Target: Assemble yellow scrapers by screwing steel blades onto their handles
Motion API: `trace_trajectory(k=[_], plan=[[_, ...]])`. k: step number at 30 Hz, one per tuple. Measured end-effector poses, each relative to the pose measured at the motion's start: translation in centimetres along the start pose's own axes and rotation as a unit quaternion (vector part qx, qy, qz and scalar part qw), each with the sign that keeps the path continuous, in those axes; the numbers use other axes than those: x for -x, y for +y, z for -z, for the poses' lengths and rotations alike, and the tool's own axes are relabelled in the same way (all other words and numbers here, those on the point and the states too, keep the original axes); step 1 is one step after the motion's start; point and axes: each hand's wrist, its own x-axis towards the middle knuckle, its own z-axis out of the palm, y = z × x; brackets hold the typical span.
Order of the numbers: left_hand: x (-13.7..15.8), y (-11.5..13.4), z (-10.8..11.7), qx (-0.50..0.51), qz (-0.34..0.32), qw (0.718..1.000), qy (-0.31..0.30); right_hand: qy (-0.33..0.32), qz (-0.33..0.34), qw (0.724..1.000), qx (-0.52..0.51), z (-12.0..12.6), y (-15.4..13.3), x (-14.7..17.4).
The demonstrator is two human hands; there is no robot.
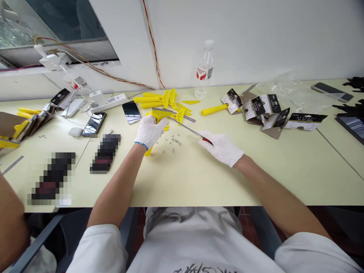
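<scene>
My left hand point(149, 132), in a white knit glove, is closed around a yellow scraper point(159, 114) whose handle shows below the palm. A screwdriver point(186, 126) with a red handle is gripped in my gloved right hand point(223, 147). Its long metal shaft points left, and the tip meets the scraper's head near my left fingers. Small metal screws or nuts point(175, 141) lie scattered on the table just below. Behind my left hand is a pile of yellow scraper parts point(155, 100), with a flat metal blade point(190, 119) beside them.
A plastic bottle point(204, 72) stands by the wall. Right of it lie a yellow handle point(214, 110) and black-and-white cardboard packaging point(275, 113). Phones point(131, 112) and a power strip point(109, 101) sit to the left. Another person's arm point(11, 220) reaches in at the left edge.
</scene>
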Motion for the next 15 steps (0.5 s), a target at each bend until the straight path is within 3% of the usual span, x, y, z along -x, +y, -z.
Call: trace_trajectory(k=[5,10,12,15], plan=[[-0.4,-0.5,-0.7,-0.103,-0.097,0.988,0.053,-0.032,-0.071,0.995,-0.068,1.3,-1.1,0.3],[-1.2,-1.6,-1.1,-0.152,-0.178,0.968,0.090,-0.077,-0.202,0.951,-0.221,2.2,-1.9,0.7],[-1.3,-1.7,-1.1,-0.160,-0.183,0.965,0.096,-0.054,-0.200,0.948,-0.242,1.8,-1.9,0.7],[-1.2,-1.7,-1.2,-0.161,-0.176,0.966,0.096,0.029,-0.131,0.978,-0.162,1.0,-1.7,0.6]])
